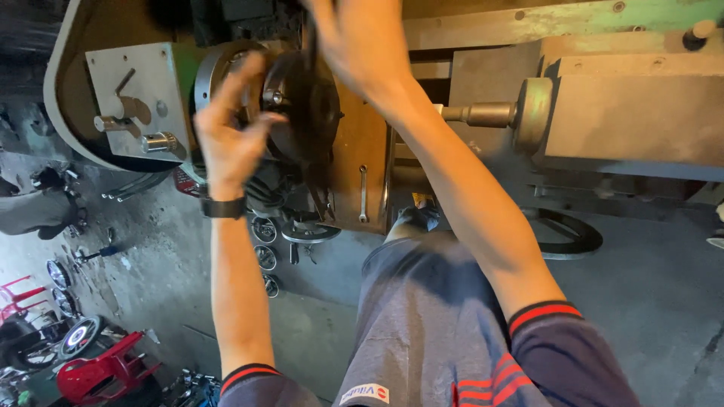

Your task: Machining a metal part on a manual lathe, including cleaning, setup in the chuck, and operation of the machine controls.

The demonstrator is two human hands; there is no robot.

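Both arms are up at the machine, and between them sits a dark round disc [305, 105], black and dull, mounted upright on the front of a lathe [633, 113]. Its face is turned toward the right and a small shiny bolt head shows near its left edge. It sits just right of the grey metal ring [215, 68] behind it, in the upper middle of the view.

The left hand [230, 132] is at the disc's left side, fingers half curled and thumb out, fingertips touching or just off the rim (blur makes it hard to say which), so whether it grips anything cannot be told. A black band [224, 207] wraps that wrist. The right hand [362, 41] comes in from above, over the top of the disc; its fingers are smeared by motion and partly cut off by the frame edge, so how it is closed cannot be told either.

To the left, a pale plate [139, 83] carries levers and a knob. To the right, a metal spindle [483, 114] points toward the disc, well apart from it. A wrench [363, 194] hangs on the brown panel below.

No boxes or trays show; loose round parts lie on the concrete floor [648, 294], with red plastic chairs [102, 373] at lower left.
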